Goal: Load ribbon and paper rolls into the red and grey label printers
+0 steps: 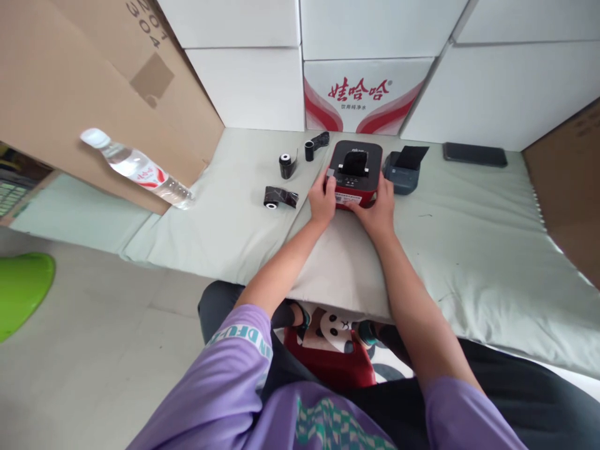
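Red-and-black box [355, 174]: left hand [322, 201] at eight o'clock, right hand [380, 211] at four, grip clasping its sides. Apparent step: steadying; next move likely needs even pressure.

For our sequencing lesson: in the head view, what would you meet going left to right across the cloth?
Clear bottle, smallest black roll, red-and-black device, dark blue-grey device, flat black slab.

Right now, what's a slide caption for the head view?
Left hand and right hand hold a red and black device with black rolls on the pale cloth nearby.
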A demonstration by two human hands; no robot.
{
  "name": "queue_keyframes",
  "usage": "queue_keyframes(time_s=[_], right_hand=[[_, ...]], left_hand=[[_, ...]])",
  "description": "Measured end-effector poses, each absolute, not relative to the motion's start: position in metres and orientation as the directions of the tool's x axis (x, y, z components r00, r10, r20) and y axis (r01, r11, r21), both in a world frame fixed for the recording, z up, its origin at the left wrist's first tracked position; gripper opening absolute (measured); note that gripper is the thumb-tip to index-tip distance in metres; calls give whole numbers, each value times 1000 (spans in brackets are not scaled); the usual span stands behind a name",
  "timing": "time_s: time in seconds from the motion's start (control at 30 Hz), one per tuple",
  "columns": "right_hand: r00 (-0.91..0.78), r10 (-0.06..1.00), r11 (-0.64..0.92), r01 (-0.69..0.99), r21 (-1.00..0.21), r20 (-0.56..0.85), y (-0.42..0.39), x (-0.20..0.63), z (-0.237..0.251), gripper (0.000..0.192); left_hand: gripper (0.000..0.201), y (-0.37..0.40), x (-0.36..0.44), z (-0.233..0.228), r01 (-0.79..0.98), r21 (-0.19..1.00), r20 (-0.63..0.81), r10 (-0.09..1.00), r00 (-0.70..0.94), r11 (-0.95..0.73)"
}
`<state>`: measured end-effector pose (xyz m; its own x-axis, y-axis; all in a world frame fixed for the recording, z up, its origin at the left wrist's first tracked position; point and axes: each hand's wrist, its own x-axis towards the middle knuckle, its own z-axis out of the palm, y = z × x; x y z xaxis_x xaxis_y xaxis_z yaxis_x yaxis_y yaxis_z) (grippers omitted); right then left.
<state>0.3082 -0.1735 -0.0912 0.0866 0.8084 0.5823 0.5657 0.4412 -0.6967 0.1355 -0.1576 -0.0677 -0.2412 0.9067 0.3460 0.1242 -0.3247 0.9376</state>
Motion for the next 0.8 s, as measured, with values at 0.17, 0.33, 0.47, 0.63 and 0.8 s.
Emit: queue_keyframes(time_s=[0.17, 0.33, 0.47, 0.63, 0.8], right_hand=[[246, 822, 323, 541, -776, 513, -170, 296, -101, 116], [259, 860, 286, 470, -835, 440, -169, 301, -105, 107], [213, 861, 342, 428, -837, 461, -161, 308, -112, 97], [105, 885, 378, 410, -830, 454, -157, 307, -119, 96], [24, 921, 364, 309, -879, 390, -156, 306, -119, 100]], left_hand=[[80, -147, 135, -75, 58, 923, 382, 923, -47, -380], [86, -138, 138, -79, 71, 930, 361, 932, -7, -360], [74, -139, 141, -77, 166, 923, 362, 929, -71, -347], [39, -142, 139, -73, 256, 949, 247, 941, -231, -186], [26, -134, 140, -75, 214, 947, 267, 958, -108, -240]])
